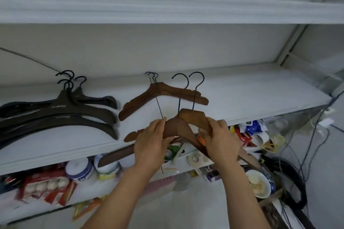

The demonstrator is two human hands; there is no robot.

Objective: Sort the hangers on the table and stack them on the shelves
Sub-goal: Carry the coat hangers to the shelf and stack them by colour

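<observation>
Hanger counts, relative to the middle shelf: about four black hangers stacked at its left; two brown wooden hangers lying mid-shelf; two held wooden hangers at its front edge.

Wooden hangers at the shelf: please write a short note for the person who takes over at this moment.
Left hand and right hand together hold a bunch of brown wooden hangers at the front edge of the white shelf.
Done: black hangers piled on the shelf's left; wooden hangers lie mid-shelf.
Left: set the held bunch on the wooden pile. The table is out of view.
</observation>
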